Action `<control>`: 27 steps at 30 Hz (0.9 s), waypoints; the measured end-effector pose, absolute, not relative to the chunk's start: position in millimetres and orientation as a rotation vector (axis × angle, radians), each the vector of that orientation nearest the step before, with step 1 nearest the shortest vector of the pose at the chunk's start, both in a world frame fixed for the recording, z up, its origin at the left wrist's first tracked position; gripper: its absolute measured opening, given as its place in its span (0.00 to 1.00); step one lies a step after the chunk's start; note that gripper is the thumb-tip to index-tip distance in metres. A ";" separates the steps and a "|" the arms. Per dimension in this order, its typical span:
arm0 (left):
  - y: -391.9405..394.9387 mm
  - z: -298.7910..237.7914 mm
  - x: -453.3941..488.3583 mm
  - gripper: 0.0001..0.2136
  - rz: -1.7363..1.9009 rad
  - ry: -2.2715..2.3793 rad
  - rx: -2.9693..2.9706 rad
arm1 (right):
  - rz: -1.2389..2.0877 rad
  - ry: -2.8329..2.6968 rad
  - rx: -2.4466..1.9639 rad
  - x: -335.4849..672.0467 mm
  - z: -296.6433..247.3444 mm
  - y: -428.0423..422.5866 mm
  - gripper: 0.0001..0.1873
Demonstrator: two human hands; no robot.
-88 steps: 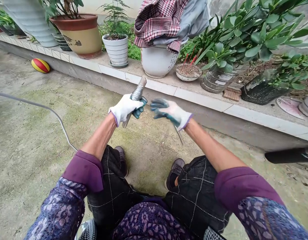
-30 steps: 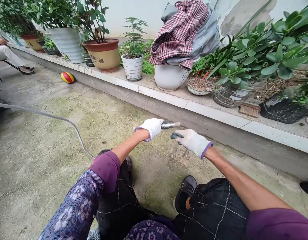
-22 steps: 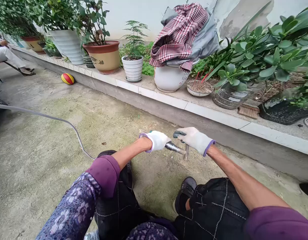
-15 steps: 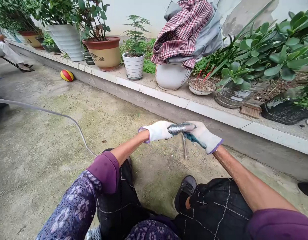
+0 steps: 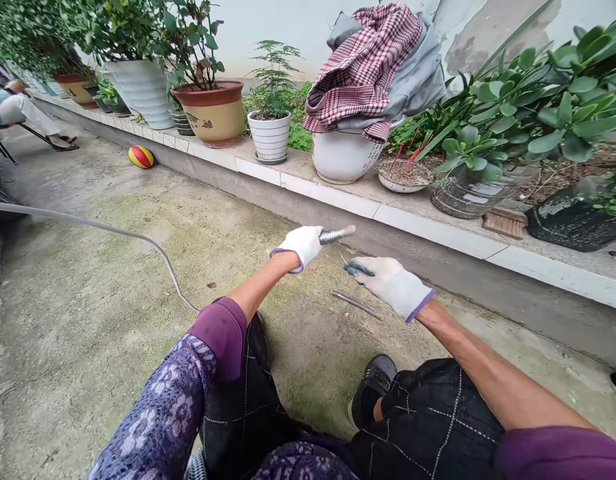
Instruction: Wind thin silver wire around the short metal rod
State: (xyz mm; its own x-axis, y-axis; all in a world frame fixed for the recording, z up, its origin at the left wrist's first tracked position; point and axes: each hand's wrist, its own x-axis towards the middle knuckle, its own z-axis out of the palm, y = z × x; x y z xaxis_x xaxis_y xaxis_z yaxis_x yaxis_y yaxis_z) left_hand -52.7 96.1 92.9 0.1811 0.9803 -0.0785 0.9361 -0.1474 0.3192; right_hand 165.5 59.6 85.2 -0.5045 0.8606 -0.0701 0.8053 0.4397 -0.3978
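Note:
My left hand [image 5: 301, 245], in a white glove with a purple cuff, grips a short metal rod wound with silvery wire [image 5: 335, 235], its tip pointing right. My right hand [image 5: 388, 285], in a white glove with green-dipped fingertips, hangs a little to the right of that rod, not touching it. Its fingers are loosely together, and nothing shows in them. Just below it, a thin metal rod [image 5: 355, 304] slants over the concrete. A long grey wire [image 5: 88, 221] crosses the ground from the left and disappears behind my left knee [image 5: 215, 330].
A tiled concrete ledge [image 5: 328, 197] ahead carries potted plants, a white pot [image 5: 341, 159] draped with checked cloth, and a wooden brush [image 5: 505, 225]. A striped ball [image 5: 141, 157] sits at its foot. A seated person's legs [image 5: 25, 110] show far left.
The hands have parted: the wire-wound rod, earlier held between both gloves, has moved left and upward in my left hand. The thin rod has swung from nearly upright to slanting.

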 end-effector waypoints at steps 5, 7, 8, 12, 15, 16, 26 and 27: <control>64.6 76.4 -36.6 0.09 -0.460 1.390 2.539 | 0.588 -2.702 -1.410 163.4 89.4 55.5 0.12; 51.9 73.0 -27.1 0.09 -0.322 1.260 2.573 | 0.709 -2.599 -1.396 168.5 87.0 62.0 0.12; 48.3 73.7 -24.0 0.10 -0.286 1.247 2.583 | 0.801 -2.510 -1.394 171.7 85.5 66.0 0.12; 52.8 91.2 -27.9 0.12 -0.069 1.296 2.494 | 1.122 -2.061 -1.463 180.6 84.1 78.1 0.15; 62.6 106.8 -41.9 0.11 0.303 1.352 2.225 | 1.209 -1.837 -1.523 177.0 88.1 77.8 0.17; 65.5 110.0 -46.5 0.12 0.398 1.380 2.102 | 1.201 -1.825 -1.515 173.9 89.8 75.9 0.17; 85.9 88.1 -41.6 0.15 -0.146 1.801 2.447 | 0.429 -2.679 -1.575 143.0 111.7 51.3 0.13; 82.9 84.5 -35.7 0.16 -0.229 1.763 2.530 | 0.384 -2.695 -1.611 145.7 113.8 53.0 0.13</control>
